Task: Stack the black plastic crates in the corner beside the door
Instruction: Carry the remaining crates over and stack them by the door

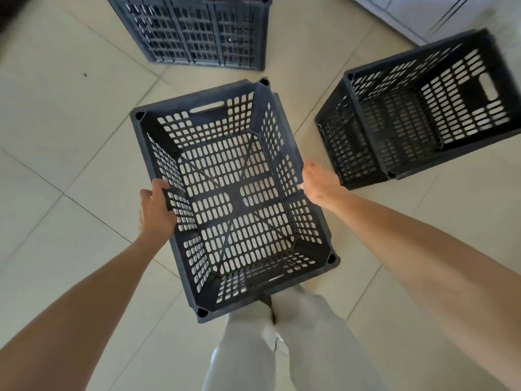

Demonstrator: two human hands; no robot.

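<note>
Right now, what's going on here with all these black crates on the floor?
A person is holding one empty black crate in front of their legs. The left hand grips one long rim and the right hand holds the opposite rim. A second crate sits ahead on the tiled floor, and a third crate sits off to the right, each apart from the others. Nothing is stacked yet.

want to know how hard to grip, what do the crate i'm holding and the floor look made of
Held crate: looks like rigid moulded plastic, dark grey-black, matte, slightly scuffed; slotted walls, handle cut-out and hollow corner posts suggest it. Floor: likely glazed ceramic tile, pale cream with soft sheen; straight grout lines show.
</note>
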